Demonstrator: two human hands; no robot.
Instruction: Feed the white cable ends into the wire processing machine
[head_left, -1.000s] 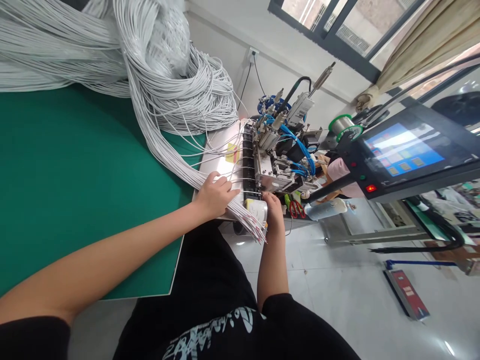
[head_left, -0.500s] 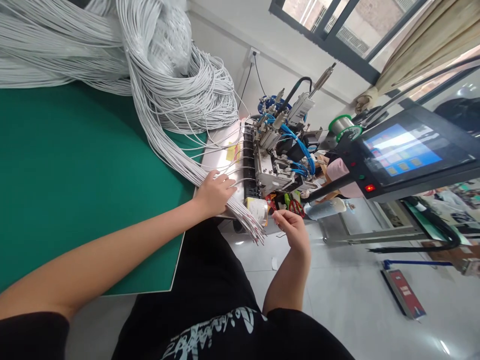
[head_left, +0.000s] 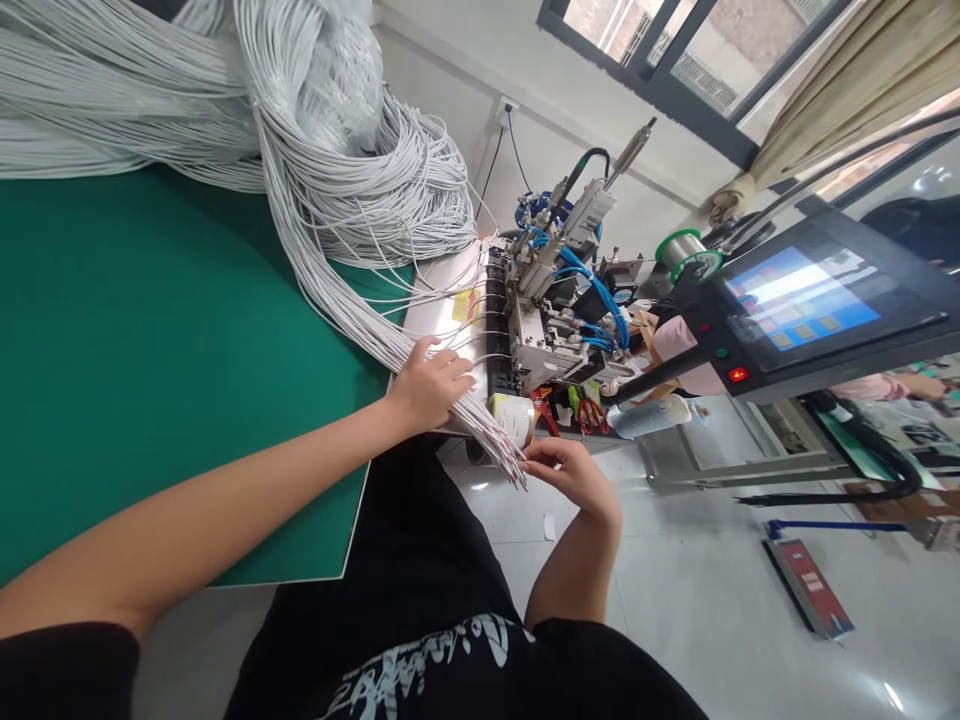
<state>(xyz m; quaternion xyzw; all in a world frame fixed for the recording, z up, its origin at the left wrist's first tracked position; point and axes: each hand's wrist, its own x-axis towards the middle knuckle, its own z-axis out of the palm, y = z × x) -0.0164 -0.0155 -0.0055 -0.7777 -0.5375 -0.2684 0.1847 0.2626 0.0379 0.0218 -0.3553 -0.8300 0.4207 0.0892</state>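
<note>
A thick bundle of thin white cables [head_left: 352, 315] runs down from the heap to loose ends with reddish tips. My left hand [head_left: 429, 388] is wrapped over this bundle near its end, pressing it at the corner of the machine's metal plate [head_left: 439, 318]. At the tips, my right hand [head_left: 564, 470] pinches a cable end between thumb and forefinger; the exact contact is too small to make out. Several single cables lie across the plate into the black slotted holder [head_left: 498, 315] of the machine [head_left: 536, 325]. A roll of clear tape [head_left: 514, 418] sits beside the bundle.
A big heap of white cable [head_left: 375, 190] covers the back of the green tabletop [head_left: 172, 370]. Red-handled scissors [head_left: 592, 415] and a bottle [head_left: 651, 416] lie past the tape. A touchscreen panel [head_left: 810, 290] and solder spool [head_left: 686, 252] stand right. Another person's arm [head_left: 892, 386] shows far right.
My right hand has moved left and slightly down, from beside the tape roll to the cable tips. The machine's upper slide has shifted left. My left hand stays on the bundle.
</note>
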